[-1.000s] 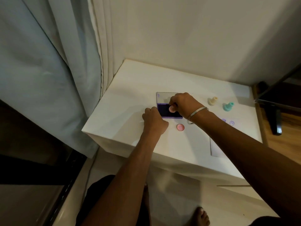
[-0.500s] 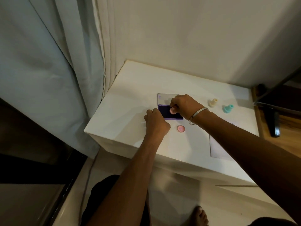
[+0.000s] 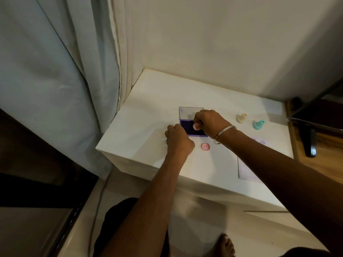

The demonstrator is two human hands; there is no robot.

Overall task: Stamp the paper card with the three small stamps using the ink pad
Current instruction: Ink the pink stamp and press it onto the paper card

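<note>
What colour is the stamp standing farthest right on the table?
Teal green, seen clearly in the head view, standing beside the cream-coloured stamp.

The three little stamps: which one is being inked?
The pink stamp, pinched in the right hand over the ink pad; cream and teal stand aside.

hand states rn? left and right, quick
Left hand: closed in a fist beside the ink pad; whether it grips the pad cannot be told.
Right hand: closed on the pink stamp, over the ink pad.

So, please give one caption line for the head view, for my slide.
Right hand presses pink stamp on purple ink pad; left hand steadies it.
</note>
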